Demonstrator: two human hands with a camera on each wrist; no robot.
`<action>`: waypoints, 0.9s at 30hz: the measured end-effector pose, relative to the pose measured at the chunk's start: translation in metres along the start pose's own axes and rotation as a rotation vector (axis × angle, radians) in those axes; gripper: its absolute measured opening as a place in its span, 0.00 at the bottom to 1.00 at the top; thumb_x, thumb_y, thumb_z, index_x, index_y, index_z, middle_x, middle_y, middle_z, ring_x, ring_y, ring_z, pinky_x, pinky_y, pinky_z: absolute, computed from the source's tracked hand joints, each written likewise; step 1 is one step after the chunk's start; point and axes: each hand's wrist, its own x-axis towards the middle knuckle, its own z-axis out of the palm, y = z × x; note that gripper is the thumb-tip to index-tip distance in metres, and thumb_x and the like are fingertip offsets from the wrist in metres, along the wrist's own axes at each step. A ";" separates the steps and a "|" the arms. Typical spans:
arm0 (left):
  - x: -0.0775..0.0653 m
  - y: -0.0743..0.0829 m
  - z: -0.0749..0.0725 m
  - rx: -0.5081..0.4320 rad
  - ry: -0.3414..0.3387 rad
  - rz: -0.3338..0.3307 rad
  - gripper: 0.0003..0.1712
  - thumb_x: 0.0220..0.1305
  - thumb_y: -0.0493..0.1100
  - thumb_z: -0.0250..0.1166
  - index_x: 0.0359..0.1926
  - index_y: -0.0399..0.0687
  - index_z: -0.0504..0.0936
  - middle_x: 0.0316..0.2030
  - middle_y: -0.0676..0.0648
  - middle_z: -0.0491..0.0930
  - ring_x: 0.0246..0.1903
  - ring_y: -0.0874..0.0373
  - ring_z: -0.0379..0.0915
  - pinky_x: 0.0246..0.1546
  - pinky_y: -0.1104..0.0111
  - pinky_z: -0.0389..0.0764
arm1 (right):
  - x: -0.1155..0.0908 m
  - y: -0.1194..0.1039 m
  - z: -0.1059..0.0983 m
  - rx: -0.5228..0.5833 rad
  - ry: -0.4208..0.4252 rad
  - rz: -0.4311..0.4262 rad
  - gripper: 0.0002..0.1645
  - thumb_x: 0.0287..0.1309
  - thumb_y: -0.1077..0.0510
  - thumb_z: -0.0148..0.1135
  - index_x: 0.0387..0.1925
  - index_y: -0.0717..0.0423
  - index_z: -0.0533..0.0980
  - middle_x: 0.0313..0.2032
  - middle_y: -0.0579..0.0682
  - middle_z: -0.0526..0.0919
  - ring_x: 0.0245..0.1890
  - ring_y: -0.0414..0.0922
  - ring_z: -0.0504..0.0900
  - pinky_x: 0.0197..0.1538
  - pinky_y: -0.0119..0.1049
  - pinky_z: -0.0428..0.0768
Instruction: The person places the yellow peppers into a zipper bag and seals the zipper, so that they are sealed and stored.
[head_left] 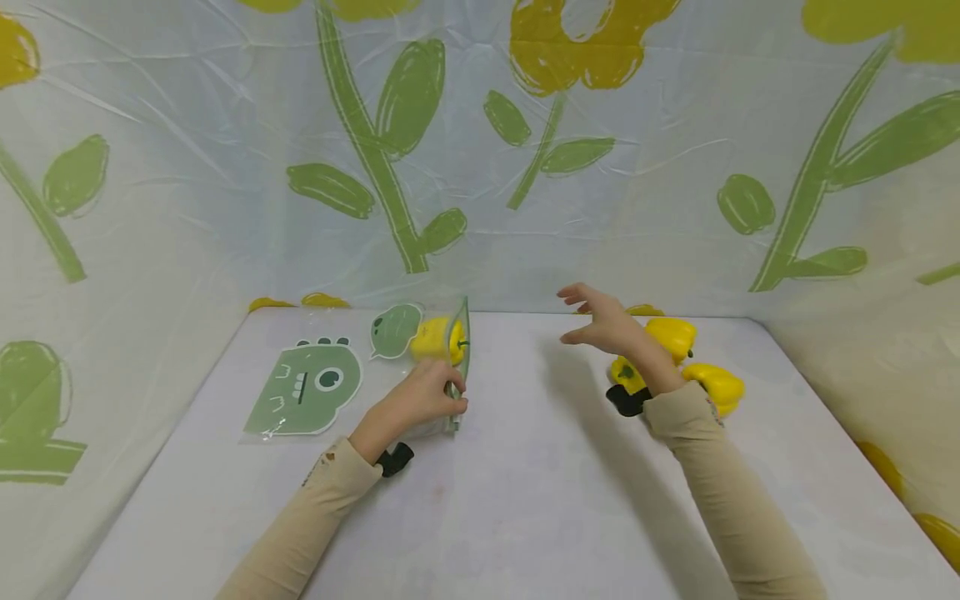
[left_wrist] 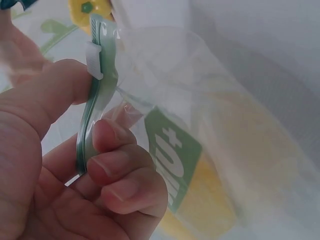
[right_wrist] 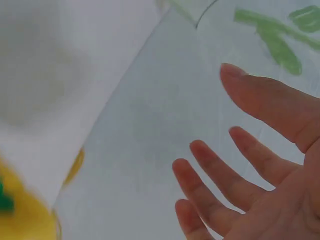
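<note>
A clear zip bag [head_left: 306, 392] printed with a green cartoon monster lies on the left of the table, its green-edged mouth facing right. Inside it, near the mouth, is a yellow bell pepper [head_left: 433, 339]. My left hand [head_left: 420, 393] pinches the near part of the bag's mouth. In the left wrist view the thumb lies by a white slider [left_wrist: 93, 61] on the green zip strip [left_wrist: 107, 50], other fingers curled against the bag. My right hand [head_left: 606, 323] is raised over the table, fingers spread and holding nothing, close to the loose yellow peppers.
Loose yellow bell peppers sit at the right: one at the back [head_left: 670, 335], another [head_left: 718, 387] in front, and a third [head_left: 628, 373] partly hidden by the right wrist. A flower-printed sheet [head_left: 480, 250] hangs behind the white table [head_left: 510, 492].
</note>
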 end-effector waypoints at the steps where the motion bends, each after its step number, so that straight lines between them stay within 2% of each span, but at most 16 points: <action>1: 0.000 0.000 0.000 -0.001 0.000 -0.002 0.08 0.52 0.36 0.70 0.34 0.36 0.88 0.29 0.47 0.82 0.23 0.62 0.69 0.24 0.72 0.73 | -0.006 0.003 -0.008 -0.052 -0.002 0.010 0.39 0.54 0.66 0.70 0.66 0.64 0.65 0.63 0.68 0.69 0.61 0.66 0.68 0.60 0.60 0.69; 5: 0.000 0.000 -0.001 0.003 -0.001 -0.008 0.07 0.52 0.36 0.70 0.33 0.37 0.88 0.28 0.47 0.82 0.23 0.61 0.69 0.24 0.72 0.73 | -0.028 0.016 -0.030 -0.243 -0.046 0.087 0.36 0.52 0.66 0.70 0.63 0.66 0.68 0.62 0.69 0.70 0.61 0.68 0.66 0.61 0.66 0.60; 7: 0.000 0.001 -0.002 0.004 0.000 -0.009 0.07 0.52 0.36 0.70 0.33 0.37 0.88 0.28 0.47 0.82 0.23 0.61 0.69 0.24 0.72 0.73 | -0.036 0.023 -0.035 -0.314 -0.091 0.142 0.36 0.50 0.66 0.71 0.62 0.65 0.70 0.61 0.69 0.71 0.58 0.67 0.69 0.58 0.65 0.62; 10: 0.000 0.001 -0.002 0.006 0.002 -0.008 0.06 0.52 0.36 0.70 0.32 0.37 0.88 0.28 0.47 0.82 0.23 0.61 0.69 0.25 0.72 0.73 | -0.045 0.035 -0.038 -0.314 -0.194 0.235 0.38 0.46 0.69 0.69 0.62 0.64 0.70 0.61 0.72 0.68 0.49 0.63 0.72 0.48 0.55 0.73; 13: 0.000 0.000 -0.001 0.008 0.000 -0.008 0.07 0.52 0.36 0.70 0.32 0.38 0.88 0.27 0.48 0.82 0.23 0.62 0.69 0.25 0.72 0.73 | -0.049 0.044 -0.034 -0.272 -0.278 0.313 0.40 0.45 0.72 0.65 0.64 0.63 0.68 0.61 0.73 0.66 0.45 0.59 0.70 0.39 0.43 0.74; 14: 0.000 0.000 -0.001 0.006 -0.001 -0.007 0.07 0.52 0.36 0.69 0.32 0.38 0.88 0.27 0.48 0.82 0.23 0.62 0.69 0.24 0.72 0.73 | -0.049 0.047 -0.033 -0.263 -0.295 0.328 0.40 0.45 0.72 0.64 0.65 0.63 0.67 0.61 0.73 0.66 0.46 0.59 0.69 0.40 0.43 0.74; 20: 0.001 -0.001 -0.001 -0.003 -0.005 -0.005 0.06 0.53 0.36 0.69 0.32 0.38 0.88 0.26 0.50 0.81 0.22 0.62 0.68 0.23 0.72 0.72 | -0.050 0.052 -0.024 -0.285 -0.305 0.352 0.42 0.42 0.77 0.58 0.65 0.62 0.67 0.61 0.71 0.66 0.47 0.60 0.67 0.39 0.42 0.73; 23: 0.001 -0.002 0.000 -0.003 -0.007 -0.005 0.06 0.53 0.37 0.69 0.32 0.38 0.88 0.25 0.50 0.80 0.22 0.62 0.68 0.23 0.73 0.71 | -0.049 0.052 -0.022 -0.320 -0.299 0.337 0.41 0.42 0.78 0.59 0.63 0.63 0.68 0.59 0.69 0.68 0.46 0.59 0.68 0.38 0.42 0.73; 27: 0.001 -0.002 -0.001 -0.001 -0.007 -0.002 0.06 0.53 0.37 0.70 0.32 0.38 0.88 0.25 0.50 0.81 0.22 0.62 0.68 0.23 0.73 0.72 | -0.046 0.052 -0.021 -0.364 -0.278 0.309 0.39 0.40 0.77 0.62 0.60 0.63 0.71 0.54 0.67 0.72 0.44 0.58 0.69 0.42 0.46 0.74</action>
